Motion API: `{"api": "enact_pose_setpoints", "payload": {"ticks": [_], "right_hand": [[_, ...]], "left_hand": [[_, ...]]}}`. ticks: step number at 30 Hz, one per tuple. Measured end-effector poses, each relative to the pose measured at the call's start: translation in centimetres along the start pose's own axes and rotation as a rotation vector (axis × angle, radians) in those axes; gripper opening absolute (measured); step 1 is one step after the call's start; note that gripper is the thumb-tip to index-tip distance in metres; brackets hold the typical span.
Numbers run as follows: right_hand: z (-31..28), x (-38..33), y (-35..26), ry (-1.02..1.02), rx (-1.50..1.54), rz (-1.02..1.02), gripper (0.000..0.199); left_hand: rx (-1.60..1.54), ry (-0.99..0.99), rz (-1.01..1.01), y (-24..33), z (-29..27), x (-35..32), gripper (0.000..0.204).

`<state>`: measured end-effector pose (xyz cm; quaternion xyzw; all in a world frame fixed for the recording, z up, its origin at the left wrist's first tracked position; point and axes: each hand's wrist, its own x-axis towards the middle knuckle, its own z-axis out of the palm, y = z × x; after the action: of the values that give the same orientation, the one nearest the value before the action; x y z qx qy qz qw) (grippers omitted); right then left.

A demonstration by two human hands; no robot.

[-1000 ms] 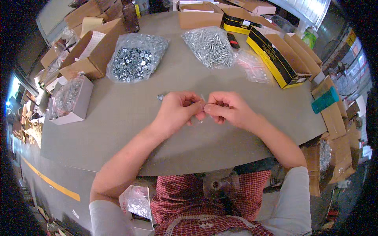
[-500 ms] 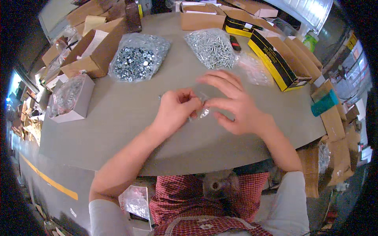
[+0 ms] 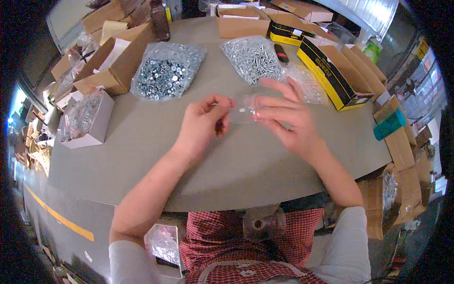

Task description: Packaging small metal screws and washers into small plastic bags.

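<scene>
Fingers (image 3: 218, 110) of the left hand (image 3: 198, 122) pinch a small clear bag (image 3: 241, 115), mid-frame.
Over the bench (image 3: 250, 165), the right hand's (image 3: 294, 122) fingers spread loosely at its right side; whether they grip, I cannot tell.

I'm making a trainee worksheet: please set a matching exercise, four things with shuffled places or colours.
Things
1. small clear plastic piece
2. cylinder at far right
3. white box
4. bag of long metal pieces

Places or colours
A. teal
B. left side of the table
C. beside a black-and-red object
D. between left hand and right hand

Pairs: 1-D, 2-A, 3-B, 4-C
</scene>
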<state>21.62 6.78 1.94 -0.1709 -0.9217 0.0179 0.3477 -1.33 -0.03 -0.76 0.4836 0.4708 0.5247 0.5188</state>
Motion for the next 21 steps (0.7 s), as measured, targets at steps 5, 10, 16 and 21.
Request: {"api": "enact_pose_setpoints", "payload": {"ticks": [5,10,16,21], "right_hand": [[0.2,0.3,0.8,-0.208,0.181,0.134,0.033],[1.2,-0.7,1.3,-0.147,0.022,0.123,0.035],[3.0,0.9,-1.5,-0.208,0.123,-0.039,0.027],[4.3,3.7,9.1,0.005,0.2,0.499,0.024]], "left_hand": [[0.104,0.246,0.088,0.3,-1.6,0.9,0.022],[0.902,0.493,0.863,-0.1,-0.4,1.2,0.033],[1.118,0.2,0.734,-2.7,0.4,0.2,0.03],[0.92,0.151,0.488,-3.5,0.6,0.3,0.034]]}}
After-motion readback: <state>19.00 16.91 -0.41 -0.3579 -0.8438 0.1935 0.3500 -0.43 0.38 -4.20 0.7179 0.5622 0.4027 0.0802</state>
